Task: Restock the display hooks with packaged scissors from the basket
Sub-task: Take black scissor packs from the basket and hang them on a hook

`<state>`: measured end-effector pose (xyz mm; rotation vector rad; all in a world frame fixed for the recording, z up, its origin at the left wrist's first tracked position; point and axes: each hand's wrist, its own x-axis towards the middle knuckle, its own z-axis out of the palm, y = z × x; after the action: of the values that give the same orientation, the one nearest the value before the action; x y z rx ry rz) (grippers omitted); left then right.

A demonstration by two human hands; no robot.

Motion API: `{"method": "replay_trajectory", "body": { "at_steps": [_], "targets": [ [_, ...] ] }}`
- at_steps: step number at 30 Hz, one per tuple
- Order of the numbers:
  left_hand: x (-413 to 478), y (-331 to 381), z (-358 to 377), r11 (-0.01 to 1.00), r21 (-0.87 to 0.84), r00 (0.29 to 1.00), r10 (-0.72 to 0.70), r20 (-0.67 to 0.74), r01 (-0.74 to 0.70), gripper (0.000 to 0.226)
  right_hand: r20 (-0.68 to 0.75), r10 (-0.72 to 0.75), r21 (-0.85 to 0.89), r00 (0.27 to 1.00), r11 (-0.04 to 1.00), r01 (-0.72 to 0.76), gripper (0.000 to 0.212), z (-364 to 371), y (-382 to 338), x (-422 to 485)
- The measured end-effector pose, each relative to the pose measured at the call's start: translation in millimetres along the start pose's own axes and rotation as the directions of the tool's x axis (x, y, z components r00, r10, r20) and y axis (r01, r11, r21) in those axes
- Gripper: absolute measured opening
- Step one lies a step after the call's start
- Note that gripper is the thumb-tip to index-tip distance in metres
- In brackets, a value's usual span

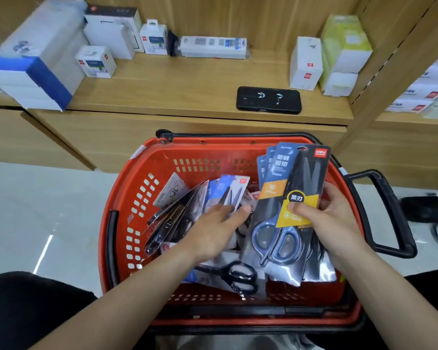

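With left grip (218,223), fingers (228,208) spread, touching loose scissor packs (229,189) inside red basket (162,157). Pinching fanned stack of packaged scissors (306,173) in right grip (326,215), thumb on yellow label (311,200), over basket's right side. Beyond, on wooden shelf (187,82): black phone (268,99), white boxes (305,64).

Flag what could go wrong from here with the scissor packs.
1. The right hand pinches a fanned stack of packs near its middle; the rear ones could slide out into the basket.
2. The left hand reaches among tilted, overlapping packs; lifting one may drag neighbours along.
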<state>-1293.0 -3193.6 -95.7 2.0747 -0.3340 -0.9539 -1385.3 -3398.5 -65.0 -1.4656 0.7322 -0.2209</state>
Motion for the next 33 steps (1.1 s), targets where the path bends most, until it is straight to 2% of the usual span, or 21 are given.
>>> {"method": "replay_trajectory", "body": {
  "at_steps": [2,3,5,6,8,11,14,18,20,23,27,33],
  "targets": [
    [-1,3,1,0.995,-0.1,1.0,-0.003,0.007,0.004,0.094,-0.002,-0.045,0.045,0.999,0.998,0.045,0.048,-2,-4,2],
    [-3,8,2,0.982,-0.186,1.0,0.015,-0.006,-0.015,0.081,0.016,-0.062,0.064,0.998,0.996,0.061,0.048,-2,-5,3],
    [-5,18,7,0.93,-0.367,0.998,0.044,0.034,-0.028,0.043,0.069,-0.09,0.092,0.994,0.992,0.084,0.048,7,-6,3],
    [-5,21,9,0.897,-0.44,0.997,0.069,0.039,-0.045,0.036,0.102,-0.104,0.102,0.989,0.99,0.094,0.047,14,-5,2],
    [-2,23,12,0.835,-0.542,0.996,0.079,-0.05,-0.093,0.041,0.154,-0.118,0.124,0.981,0.987,0.1,0.043,30,1,2],
    [-1,23,6,0.815,-0.552,0.978,0.079,-0.191,-0.174,0.041,0.182,-0.125,0.161,0.975,0.982,0.096,0.037,49,1,6],
    [-4,23,-2,0.764,-0.612,0.972,0.083,-0.218,-0.203,0.045,0.159,-0.136,0.203,0.978,0.974,0.102,0.03,58,-3,13],
    [-6,20,-12,0.748,-0.618,0.951,0.058,-0.303,-0.242,0.058,0.075,-0.134,0.249,0.988,0.962,0.112,0.007,67,-2,17],
    [-5,20,-16,0.751,-0.603,0.933,0.047,-0.357,-0.268,0.056,0.06,-0.134,0.284,0.989,0.952,0.112,0.016,73,-2,17],
    [-6,19,-20,0.779,-0.546,0.904,0.059,-0.423,-0.307,0.038,0.077,-0.124,0.338,0.989,0.937,0.091,0.028,74,-3,19],
    [-6,20,-33,0.842,-0.428,0.871,0.094,-0.482,-0.328,0.026,0.124,-0.116,0.335,0.986,0.94,0.068,0.007,70,-3,22],
    [-8,32,-69,0.86,-0.32,0.786,0.139,-0.602,-0.397,0.025,0.079,-0.142,0.286,0.987,0.951,0.114,0.014,65,-25,19]
  ]
}}
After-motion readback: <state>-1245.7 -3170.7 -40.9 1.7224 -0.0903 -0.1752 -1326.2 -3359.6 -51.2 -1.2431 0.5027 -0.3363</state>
